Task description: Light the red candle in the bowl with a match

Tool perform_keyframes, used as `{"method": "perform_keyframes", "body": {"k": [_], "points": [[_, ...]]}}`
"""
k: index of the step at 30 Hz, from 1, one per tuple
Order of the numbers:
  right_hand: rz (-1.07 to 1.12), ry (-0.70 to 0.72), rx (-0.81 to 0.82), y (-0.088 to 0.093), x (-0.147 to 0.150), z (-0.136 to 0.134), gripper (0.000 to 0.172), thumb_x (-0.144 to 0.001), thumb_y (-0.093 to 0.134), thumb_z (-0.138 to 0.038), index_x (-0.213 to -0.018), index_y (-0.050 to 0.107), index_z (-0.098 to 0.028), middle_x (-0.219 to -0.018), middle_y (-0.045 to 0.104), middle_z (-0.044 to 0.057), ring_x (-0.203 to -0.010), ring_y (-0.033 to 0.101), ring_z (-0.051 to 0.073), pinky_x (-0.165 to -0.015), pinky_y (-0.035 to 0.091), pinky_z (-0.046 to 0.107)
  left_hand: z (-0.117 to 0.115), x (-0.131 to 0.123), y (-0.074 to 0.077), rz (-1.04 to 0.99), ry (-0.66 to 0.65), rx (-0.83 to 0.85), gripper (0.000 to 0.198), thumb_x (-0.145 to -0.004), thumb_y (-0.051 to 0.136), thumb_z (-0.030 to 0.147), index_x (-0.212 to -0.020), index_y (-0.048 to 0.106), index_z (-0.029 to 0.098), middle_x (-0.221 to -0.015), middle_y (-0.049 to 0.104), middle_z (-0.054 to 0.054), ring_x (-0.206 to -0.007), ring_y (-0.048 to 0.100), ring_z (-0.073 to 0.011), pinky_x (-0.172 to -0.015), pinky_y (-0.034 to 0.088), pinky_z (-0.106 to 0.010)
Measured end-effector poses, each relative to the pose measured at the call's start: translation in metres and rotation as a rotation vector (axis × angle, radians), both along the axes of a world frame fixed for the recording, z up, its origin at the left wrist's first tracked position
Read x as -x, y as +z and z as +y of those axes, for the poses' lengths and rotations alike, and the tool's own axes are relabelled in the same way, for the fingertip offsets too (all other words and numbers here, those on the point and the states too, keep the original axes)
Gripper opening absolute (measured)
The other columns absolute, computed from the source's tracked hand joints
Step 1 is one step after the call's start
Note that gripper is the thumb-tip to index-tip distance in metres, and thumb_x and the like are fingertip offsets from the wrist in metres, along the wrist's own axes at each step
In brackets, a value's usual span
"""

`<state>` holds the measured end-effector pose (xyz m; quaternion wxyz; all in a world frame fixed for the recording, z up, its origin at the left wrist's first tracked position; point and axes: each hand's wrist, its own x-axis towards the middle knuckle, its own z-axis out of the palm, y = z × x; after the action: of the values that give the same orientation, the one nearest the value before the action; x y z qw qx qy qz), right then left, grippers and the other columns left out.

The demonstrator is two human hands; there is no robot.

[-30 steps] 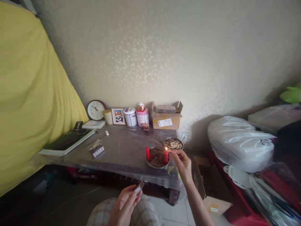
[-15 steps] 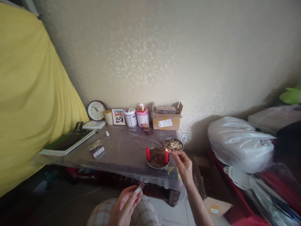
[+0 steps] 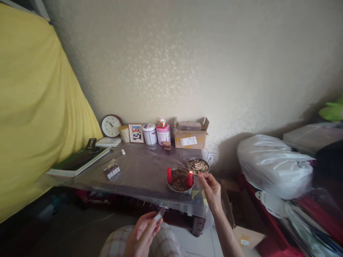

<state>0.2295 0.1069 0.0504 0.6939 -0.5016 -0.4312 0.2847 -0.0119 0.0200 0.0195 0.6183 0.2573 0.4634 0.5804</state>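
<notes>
Between the fingers of my left hand (image 3: 144,230) is a small matchbox (image 3: 160,214), held low over my lap. My right hand (image 3: 211,187) pinches a thin matchstick (image 3: 195,173) that points left at the top of the right red candle (image 3: 190,179). A small flame glows at that candle's wick. The left red candle (image 3: 169,175) stands upright with no flame showing. Both candles stand in a round metal bowl (image 3: 180,191) of dark brown grains. Just behind my right fingers sits a dish (image 3: 198,165) filled with loose matchsticks.
On the plastic-covered table (image 3: 139,171) lie a pack of matchboxes (image 3: 112,171) and a book (image 3: 79,162). A clock (image 3: 111,125), two canisters and a cardboard box (image 3: 190,137) line the wall. An open carton (image 3: 248,228) and a white bag (image 3: 273,166) are at the right.
The view has shifted slightly. My right hand keeps its pinch on the matchstick beside the right candle, and my left hand still holds the matchbox.
</notes>
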Motion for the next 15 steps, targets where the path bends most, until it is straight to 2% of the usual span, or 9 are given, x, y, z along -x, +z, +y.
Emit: {"method": "perform_keyframes", "body": {"k": [9, 11, 15], "points": [[0.006, 0.012, -0.014, 0.003, -0.004, -0.004, 0.029, -0.068, 0.074, -0.046, -0.070, 0.068, -0.018, -0.066, 0.063, 0.000, -0.063, 0.054, 0.015, -0.062, 0.044, 0.027, -0.002, 0.001, 0.002, -0.015, 0.001, 0.004, 0.038, -0.052, 0.085, 0.046, -0.079, 0.077, 0.022, -0.085, 0.079, -0.008, -0.091, 0.071, -0.0293, -0.083, 0.056, -0.036], [0.008, 0.027, -0.023, 0.015, -0.011, -0.011, 0.028, -0.069, 0.075, -0.045, -0.068, 0.067, -0.018, -0.065, 0.061, 0.000, -0.062, 0.053, 0.014, -0.061, 0.043, 0.026, -0.003, 0.003, 0.002, -0.019, -0.011, -0.001, 0.036, -0.052, 0.085, 0.045, -0.079, 0.077, 0.022, -0.086, 0.079, -0.008, -0.091, 0.071, -0.0290, -0.084, 0.056, -0.037], [0.115, 0.047, -0.137, 0.053, -0.038, -0.033, 0.025, -0.076, 0.070, -0.042, -0.065, 0.062, -0.021, -0.068, 0.059, 0.001, -0.067, 0.054, 0.015, -0.064, 0.045, 0.027, -0.003, 0.004, -0.001, -0.053, -0.015, -0.019, 0.036, -0.055, 0.084, 0.045, -0.081, 0.077, 0.022, -0.086, 0.079, -0.007, -0.089, 0.071, -0.0251, -0.082, 0.055, -0.033]]}}
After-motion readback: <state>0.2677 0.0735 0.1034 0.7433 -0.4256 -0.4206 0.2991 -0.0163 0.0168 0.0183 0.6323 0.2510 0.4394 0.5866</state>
